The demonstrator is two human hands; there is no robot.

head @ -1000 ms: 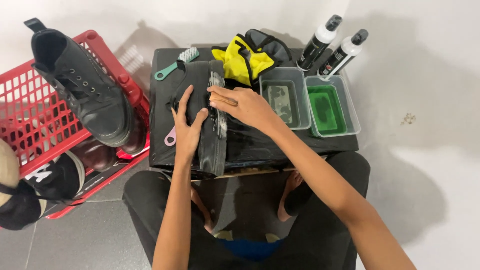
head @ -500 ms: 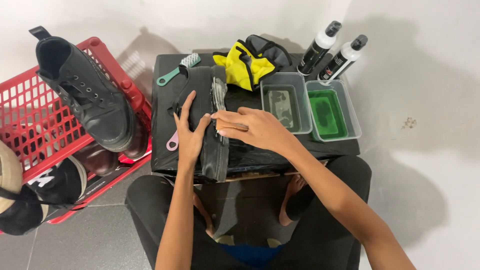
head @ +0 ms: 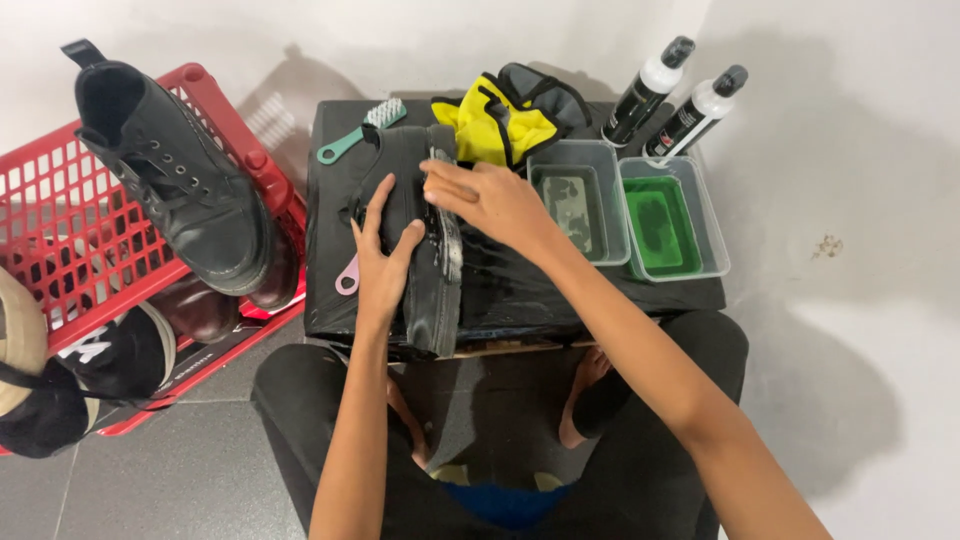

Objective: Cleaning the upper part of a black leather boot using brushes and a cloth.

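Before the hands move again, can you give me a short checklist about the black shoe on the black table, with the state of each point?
1. Black shoe lies on its side on the black table, sole edge up: ok.
2. Left hand braces the shoe's upper: ok.
3. Right hand presses on the wet, soapy sole edge: ok. Whether it holds a cloth or brush: cannot tell.
4. Clear tray of murky water and clear tray of green liquid stand apart from the shoe: ok.
5. Shoe's near end overhangs the table's front edge: not ok.
6. Green-handled brush lies free beside the shoe: ok.
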